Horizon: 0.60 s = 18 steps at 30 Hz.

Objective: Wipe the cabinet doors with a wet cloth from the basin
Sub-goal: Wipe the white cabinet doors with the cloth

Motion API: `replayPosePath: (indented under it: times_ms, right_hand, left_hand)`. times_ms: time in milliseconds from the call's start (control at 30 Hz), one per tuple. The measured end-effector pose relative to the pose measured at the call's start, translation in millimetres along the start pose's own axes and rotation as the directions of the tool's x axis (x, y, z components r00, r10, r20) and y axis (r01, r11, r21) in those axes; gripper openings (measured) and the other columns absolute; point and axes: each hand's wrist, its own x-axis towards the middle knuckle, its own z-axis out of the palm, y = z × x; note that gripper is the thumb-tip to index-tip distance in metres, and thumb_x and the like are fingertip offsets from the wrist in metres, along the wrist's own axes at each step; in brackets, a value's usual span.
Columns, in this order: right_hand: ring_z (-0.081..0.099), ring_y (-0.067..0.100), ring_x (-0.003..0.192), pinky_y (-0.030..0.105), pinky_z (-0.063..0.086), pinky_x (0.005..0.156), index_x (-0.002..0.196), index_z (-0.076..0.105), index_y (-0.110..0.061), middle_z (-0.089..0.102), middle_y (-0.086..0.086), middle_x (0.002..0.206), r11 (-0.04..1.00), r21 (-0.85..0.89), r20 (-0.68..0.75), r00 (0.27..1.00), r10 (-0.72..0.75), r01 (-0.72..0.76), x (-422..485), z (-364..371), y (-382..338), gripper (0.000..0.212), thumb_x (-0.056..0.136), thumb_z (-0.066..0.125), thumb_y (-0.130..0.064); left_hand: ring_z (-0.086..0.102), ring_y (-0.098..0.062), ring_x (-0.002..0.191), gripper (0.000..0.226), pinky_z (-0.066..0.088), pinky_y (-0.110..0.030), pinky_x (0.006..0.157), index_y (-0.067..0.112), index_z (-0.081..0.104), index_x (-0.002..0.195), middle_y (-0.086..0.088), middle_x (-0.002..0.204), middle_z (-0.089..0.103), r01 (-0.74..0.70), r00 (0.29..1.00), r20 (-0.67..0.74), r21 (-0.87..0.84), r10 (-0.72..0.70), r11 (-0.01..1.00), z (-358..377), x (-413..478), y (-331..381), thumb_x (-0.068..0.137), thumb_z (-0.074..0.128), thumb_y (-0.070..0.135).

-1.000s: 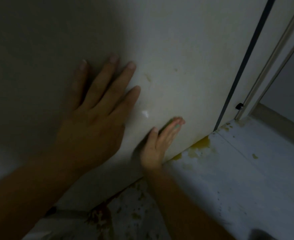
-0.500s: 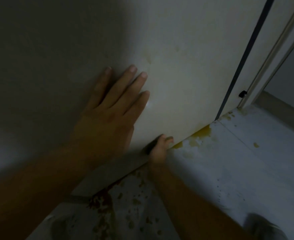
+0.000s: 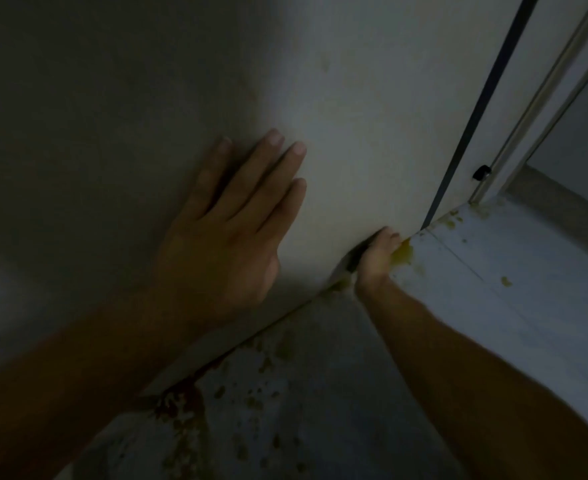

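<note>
Two hands on the cabinet door [image 3: 372, 133]. Left hand [image 3: 223, 237] lies flat, fingers straight, palm against the panel, likely bracing it so it doesn't swing under wiping pressure. Right hand [image 3: 377, 258] sits low at the door's bottom edge near the corner, fingers curled against it; too dark to tell if the cloth is bunched under them. No cloth or basin identifiable in view. Yellow stain [image 3: 403, 254] on the ledge [image 3: 493, 306] sits just beside that hand, which probably explains why it works there.
</note>
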Motion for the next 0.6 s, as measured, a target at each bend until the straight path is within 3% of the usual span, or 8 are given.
replayPosePath:
  times_ms: [67, 133, 233, 300, 367, 433, 533, 600]
  right_hand:
    - [0.053, 0.018, 0.121, 0.048, 0.037, 0.117, 0.118, 0.063, -0.022, 0.056, -0.006, 0.123, 1.000, 0.010, -0.043, 0.999, -0.022, 0.023, 31, -6, 5, 0.062, 0.089, 0.030, -0.066]
    - [0.053, 0.019, 0.125, 0.048, 0.035, 0.119, 0.129, 0.061, -0.025, 0.058, -0.003, 0.131, 0.999, 0.039, -0.001, 1.000, -0.014, 0.014, 19, -8, 16, 0.068, 0.088, 0.034, -0.072]
    - [0.049, 0.021, 0.125, 0.041, 0.029, 0.121, 0.113, 0.060, -0.026, 0.055, 0.002, 0.128, 0.999, 0.054, 0.112, 0.994, -0.005, -0.001, -30, -11, 20, 0.042, 0.096, 0.044, -0.061]
    - [0.047, 0.023, 0.127, 0.042, 0.026, 0.123, 0.120, 0.058, -0.019, 0.053, 0.005, 0.130, 0.996, 0.085, 0.118, 0.992, -0.035, 0.025, -25, -9, 16, 0.036, 0.105, 0.042, -0.047]
    - [0.043, 0.028, 0.138, 0.047, 0.023, 0.125, 0.142, 0.050, -0.015, 0.050, 0.003, 0.142, 0.994, 0.102, 0.073, 0.997, -0.036, 0.028, 11, -13, 7, 0.063, 0.100, 0.037, -0.059]
    - [0.043, 0.028, 0.139, 0.047, 0.026, 0.124, 0.147, 0.046, -0.020, 0.048, 0.001, 0.147, 0.999, 0.044, 0.051, 0.999, 0.003, -0.005, 58, -19, 2, 0.078, 0.089, 0.031, -0.071]
    - [0.048, 0.024, 0.129, 0.046, 0.033, 0.120, 0.130, 0.047, -0.020, 0.044, 0.014, 0.152, 1.000, -0.022, 0.089, 0.996, -0.006, 0.008, 48, -21, -11, 0.049, 0.101, 0.025, -0.054]
    - [0.042, 0.028, 0.138, 0.045, 0.022, 0.125, 0.130, 0.052, -0.009, 0.045, 0.014, 0.151, 0.995, -0.091, 0.085, 0.996, -0.029, 0.036, 17, -20, -2, 0.048, 0.108, 0.028, -0.044]
  left_hand:
    - [0.019, -0.036, 0.155, 0.058, -0.003, -0.056, 0.126, 0.005, 0.050, 0.146, -0.014, 0.166, 0.026, 0.000, 1.000, -0.001, 0.018, 0.000, 1.000, 4, 2, 2, 0.090, 0.047, 0.018]
    - [0.020, -0.035, 0.155, 0.059, -0.004, -0.056, 0.126, 0.005, 0.049, 0.147, -0.013, 0.167, 0.026, 0.012, 1.000, -0.003, 0.031, -0.011, 0.999, 6, 3, 2, 0.090, 0.049, 0.017]
    - [0.019, -0.034, 0.155, 0.062, -0.005, -0.055, 0.126, 0.005, 0.046, 0.149, -0.012, 0.167, 0.025, 0.033, 0.999, -0.004, 0.035, -0.033, 0.999, 8, 2, 3, 0.089, 0.051, 0.019]
    - [0.019, -0.033, 0.156, 0.062, -0.005, -0.055, 0.125, 0.005, 0.047, 0.149, -0.012, 0.167, 0.026, 0.034, 0.999, -0.007, 0.027, -0.034, 0.999, 10, 2, 4, 0.089, 0.052, 0.020]
    - [0.019, -0.034, 0.156, 0.061, -0.005, -0.056, 0.125, 0.004, 0.047, 0.149, -0.013, 0.166, 0.028, 0.032, 0.999, -0.005, 0.016, -0.032, 0.999, 10, 2, 3, 0.090, 0.051, 0.020]
    - [0.019, -0.034, 0.156, 0.059, -0.005, -0.057, 0.125, 0.005, 0.046, 0.150, -0.013, 0.166, 0.028, 0.034, 0.999, -0.004, 0.019, -0.034, 0.999, 10, 1, 4, 0.092, 0.050, 0.020]
    - [0.019, -0.034, 0.156, 0.060, -0.004, -0.057, 0.125, 0.006, 0.044, 0.151, -0.013, 0.167, 0.027, 0.024, 1.000, 0.008, 0.037, -0.025, 0.999, 9, 2, 4, 0.093, 0.050, 0.021]
    - [0.019, -0.034, 0.156, 0.062, -0.006, -0.056, 0.125, 0.005, 0.045, 0.150, -0.013, 0.167, 0.026, 0.026, 1.000, 0.015, 0.029, -0.027, 0.999, 8, 2, 3, 0.090, 0.052, 0.021]
